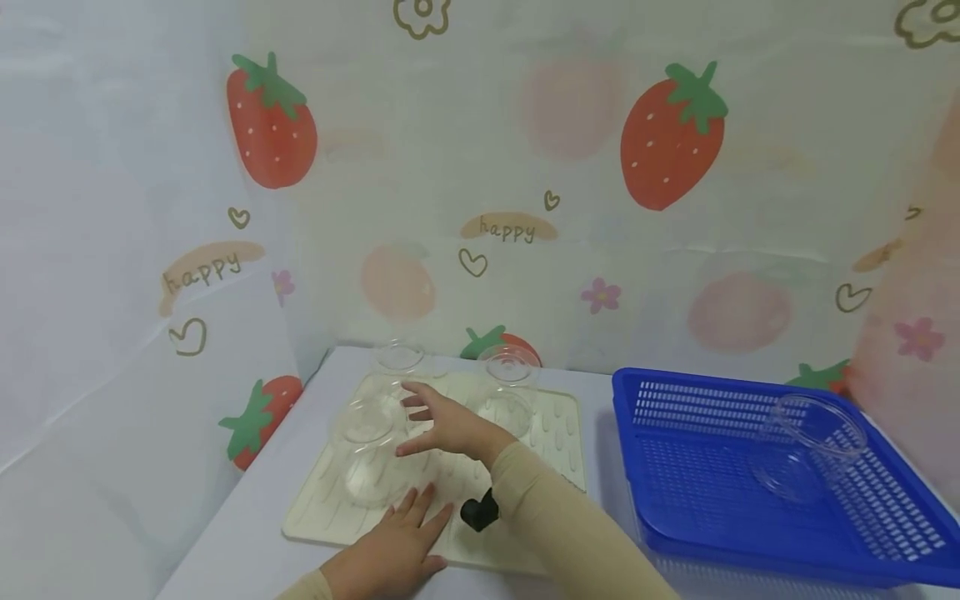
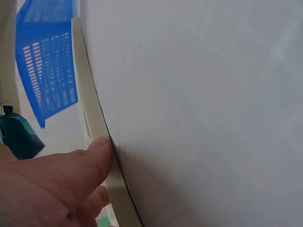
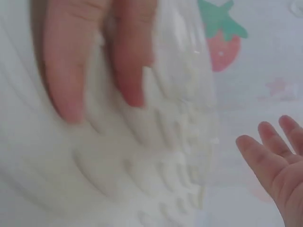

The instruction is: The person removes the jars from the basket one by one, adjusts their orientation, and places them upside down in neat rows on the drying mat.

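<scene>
A cream ridged draining mat [image 1: 318, 500] lies on the table. On its left half, clear wide-rimmed dishes [image 1: 367, 421] stand in front and at the back, with another one [image 1: 508, 367] at the back right. My left hand [image 1: 390, 546] rests on the mat's front edge with fingers spread; in the left wrist view its thumb [image 2: 97, 156] presses against the rim. Above the mat hangs my right hand [image 1: 453, 425], fingers spread and pointing left, close beside the front left dish. Nothing shows between its fingers. Two fingers [image 3: 66, 71] cross over the ridges in the right wrist view.
To the right of the mat stands a blue slotted basket [image 1: 630, 450] holding a clear dish [image 1: 787, 475]. A black piece [image 1: 478, 510] shows under the right wrist. Behind the table hangs a white cloth [image 1: 465, 317] printed with strawberries.
</scene>
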A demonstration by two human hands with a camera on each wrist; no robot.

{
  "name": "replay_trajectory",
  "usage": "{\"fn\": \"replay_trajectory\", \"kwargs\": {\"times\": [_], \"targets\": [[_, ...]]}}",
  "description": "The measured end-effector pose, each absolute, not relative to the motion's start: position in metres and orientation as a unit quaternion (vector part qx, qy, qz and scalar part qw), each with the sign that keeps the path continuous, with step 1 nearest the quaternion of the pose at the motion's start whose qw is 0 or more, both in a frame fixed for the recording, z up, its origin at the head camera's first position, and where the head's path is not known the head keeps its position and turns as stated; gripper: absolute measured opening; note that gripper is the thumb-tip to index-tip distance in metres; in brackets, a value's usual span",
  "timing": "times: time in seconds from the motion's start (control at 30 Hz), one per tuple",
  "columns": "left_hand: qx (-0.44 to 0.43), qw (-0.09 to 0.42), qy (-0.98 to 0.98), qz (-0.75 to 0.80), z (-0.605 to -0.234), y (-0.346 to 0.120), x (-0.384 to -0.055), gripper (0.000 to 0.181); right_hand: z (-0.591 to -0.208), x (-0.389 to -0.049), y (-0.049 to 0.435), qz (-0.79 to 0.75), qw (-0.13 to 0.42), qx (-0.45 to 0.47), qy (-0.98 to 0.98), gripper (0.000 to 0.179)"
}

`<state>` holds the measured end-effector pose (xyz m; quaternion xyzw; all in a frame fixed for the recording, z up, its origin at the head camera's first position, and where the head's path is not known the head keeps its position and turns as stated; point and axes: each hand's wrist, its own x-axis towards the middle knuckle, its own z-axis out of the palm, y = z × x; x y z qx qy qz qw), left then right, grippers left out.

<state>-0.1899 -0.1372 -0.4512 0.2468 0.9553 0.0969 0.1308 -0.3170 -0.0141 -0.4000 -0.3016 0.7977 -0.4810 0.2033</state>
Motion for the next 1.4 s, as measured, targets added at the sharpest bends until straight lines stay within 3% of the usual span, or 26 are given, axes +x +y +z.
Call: {"fn": "replay_trajectory", "kwargs": {"times": [0.5, 0.8, 1.03, 1.4], "targets": [[0.235, 0.143, 0.954, 0.121, -0.457, -0.138, -0.192, 0.064, -0.332, -0.314, 0.051, -0.448, 0.149, -0.364, 0.803, 0.090], [0.227, 0.148, 0.953, 0.136, -0.461, -0.137, -0.195, 0.066, -0.302, -0.309, 0.104, -0.440, 0.093, -0.391, 0.803, 0.077], [0.230, 0.145, 0.953, 0.134, -0.460, -0.134, -0.197, 0.065, -0.294, -0.302, 0.140, -0.450, 0.069, -0.372, 0.809, 0.065], [0.222, 0.159, 0.951, 0.143, -0.451, -0.128, -0.196, 0.065, -0.288, -0.292, 0.208, -0.473, 0.027, -0.310, 0.824, 0.065]]}}
